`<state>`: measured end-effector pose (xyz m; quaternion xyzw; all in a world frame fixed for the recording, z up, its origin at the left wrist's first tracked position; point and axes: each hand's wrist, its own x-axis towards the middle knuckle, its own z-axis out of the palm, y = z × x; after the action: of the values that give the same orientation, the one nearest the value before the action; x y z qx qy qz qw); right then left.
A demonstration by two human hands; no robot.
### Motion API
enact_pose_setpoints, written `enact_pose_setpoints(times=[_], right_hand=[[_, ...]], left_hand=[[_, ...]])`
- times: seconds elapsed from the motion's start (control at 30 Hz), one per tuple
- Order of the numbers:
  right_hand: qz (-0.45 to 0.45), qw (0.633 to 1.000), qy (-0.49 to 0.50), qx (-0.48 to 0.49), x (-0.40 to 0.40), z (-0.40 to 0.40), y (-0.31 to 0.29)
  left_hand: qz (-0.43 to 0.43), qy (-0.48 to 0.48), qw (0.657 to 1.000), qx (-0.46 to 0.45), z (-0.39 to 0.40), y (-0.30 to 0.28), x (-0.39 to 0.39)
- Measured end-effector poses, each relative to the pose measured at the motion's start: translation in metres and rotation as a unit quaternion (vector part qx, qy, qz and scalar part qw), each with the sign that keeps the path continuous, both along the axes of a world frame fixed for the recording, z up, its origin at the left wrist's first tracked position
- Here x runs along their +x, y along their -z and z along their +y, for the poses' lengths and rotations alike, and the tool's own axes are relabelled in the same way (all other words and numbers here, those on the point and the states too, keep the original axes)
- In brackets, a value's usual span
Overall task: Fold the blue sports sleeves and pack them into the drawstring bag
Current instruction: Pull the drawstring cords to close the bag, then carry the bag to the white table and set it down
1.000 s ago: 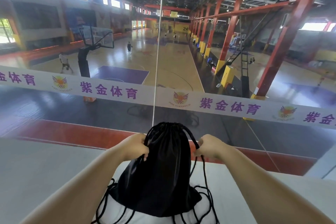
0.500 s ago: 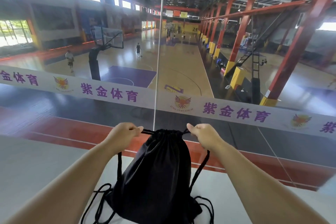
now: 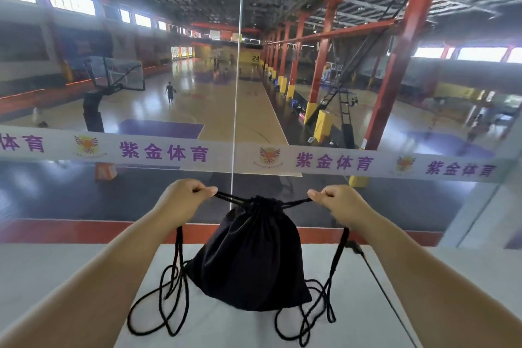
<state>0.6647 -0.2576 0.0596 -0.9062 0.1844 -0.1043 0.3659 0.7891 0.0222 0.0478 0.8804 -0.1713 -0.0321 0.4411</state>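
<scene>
While its base rests on the white table (image 3: pixel 353 316), the black drawstring bag (image 3: pixel 248 257) stands with its long axis running from the near edge of the table up and away from the viewer, its gathered mouth (image 3: pixel 261 202) pointing toward the glass pane (image 3: pixel 310 200) beyond. The mouth is cinched into a tight pucker; the sleeves are not visible. The left hand (image 3: pixel 180 200) is closed in a fist around the left cords (image 3: pixel 226 197), to the left of the bag's mouth; the right hand (image 3: pixel 339 203) is likewise clenched around the right cords (image 3: pixel 296 202), to the right of the mouth. Both cord pairs run taut and nearly level from mouth to fist. Below each fist the cords drop down either side of the bag and end in slack loops (image 3: pixel 161 308) lying on the table beside the bag's base, left and right. A thin dark cable (image 3: pixel 375 277) crosses the table to the right of the bag. Beyond the bag, a white banner (image 3: pixel 333 162) with purple characters crosses the glass pane, and a vertical seam (image 3: pixel 236 93) rises above the bag's mouth. Farther off lie a basketball court (image 3: pixel 226 110), a hoop stand (image 3: pixel 93 113) and red columns (image 3: pixel 395 65).
</scene>
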Motion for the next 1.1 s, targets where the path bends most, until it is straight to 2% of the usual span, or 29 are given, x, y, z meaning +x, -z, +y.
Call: enact_pose_setpoints(times=[0.13,0.3,0.47,0.57,0.7,0.77,0.87,0.93,1.0,1.1], right_hand=[[-0.062,0.988,0.065,0.123,-0.029,0.024,-0.018],[-0.193,0.92,0.158,0.303,-0.073,0.048,-0.052],[-0.354,0.853,0.146,0.354,-0.144,0.057,-0.096],[-0.366,0.863,0.11,0.331,-0.198,0.065,-0.122],[-0.229,0.914,0.157,0.296,-0.271,0.072,-0.133],[-0.15,0.92,0.195,0.306,-0.309,0.072,-0.125],[-0.099,0.892,0.249,0.363,-0.366,0.067,-0.098],[-0.098,0.859,0.281,0.417,-0.406,0.062,-0.075],[-0.12,0.826,0.31,0.455,-0.446,0.057,-0.052],[-0.19,0.778,0.375,0.468,-0.504,0.053,-0.018]], left_hand=[[0.065,0.091,0.992,-0.066,-0.002,-0.015,-0.023],[0.114,0.219,0.956,-0.16,-0.026,-0.05,-0.072],[0.142,0.313,0.898,-0.275,-0.054,-0.098,-0.118],[0.157,0.378,0.864,-0.294,-0.076,-0.119,-0.163],[0.126,0.441,0.856,-0.238,-0.109,-0.129,-0.24],[0.113,0.466,0.853,-0.206,-0.125,-0.124,-0.281],[0.105,0.503,0.846,-0.142,-0.148,-0.104,-0.343],[0.045,0.526,0.844,-0.093,-0.163,-0.086,-0.382],[-0.035,0.552,0.832,-0.049,-0.175,-0.067,-0.423],[-0.118,0.605,0.787,0.015,-0.184,-0.039,-0.492]])
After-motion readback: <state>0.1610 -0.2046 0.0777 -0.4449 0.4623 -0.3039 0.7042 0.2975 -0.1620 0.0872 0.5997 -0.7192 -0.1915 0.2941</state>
